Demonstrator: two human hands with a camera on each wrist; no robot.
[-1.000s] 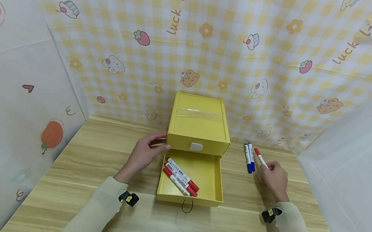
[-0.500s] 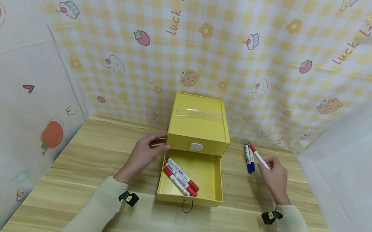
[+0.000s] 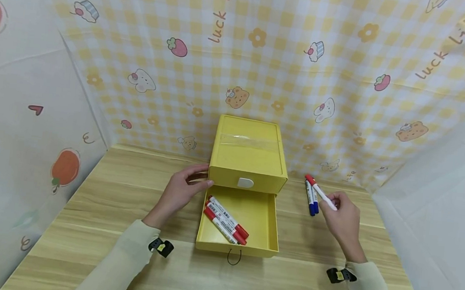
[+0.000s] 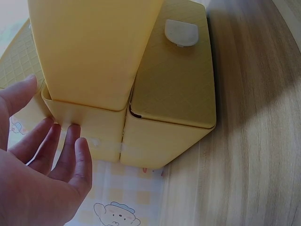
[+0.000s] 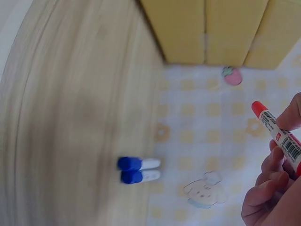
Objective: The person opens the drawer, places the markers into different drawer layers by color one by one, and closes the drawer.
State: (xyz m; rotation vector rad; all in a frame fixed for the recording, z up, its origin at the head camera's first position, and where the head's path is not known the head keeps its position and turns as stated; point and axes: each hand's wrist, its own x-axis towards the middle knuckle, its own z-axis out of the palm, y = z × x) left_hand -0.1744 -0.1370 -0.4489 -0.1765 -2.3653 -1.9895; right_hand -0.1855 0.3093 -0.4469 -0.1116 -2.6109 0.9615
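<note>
A yellow drawer box (image 3: 249, 149) has its middle drawer (image 3: 257, 215) pulled out, with several red-capped markers (image 3: 225, 221) lying at its left side. My left hand (image 3: 179, 189) rests its fingers against the left side of the box; the left wrist view shows the fingertips at its side wall (image 4: 94, 132). My right hand (image 3: 341, 216) pinches a red-capped marker (image 3: 323, 196), whose white body slants up and left. Two blue-capped markers (image 5: 138, 169) lie side by side on the table; in the head view the held marker overlaps their upper ends.
Wooden table (image 3: 132, 266) under everything. Patterned cloth (image 3: 264, 73) hangs directly behind the box. A white sheet (image 3: 20, 120) closes off the left side, another (image 3: 441, 207) the right. The top and bottom drawers (image 4: 174, 80) are closed.
My right hand has lifted the red-capped marker and moved slightly left, bringing its cap over the blue-capped markers. The left hand and drawer have stayed in place.
</note>
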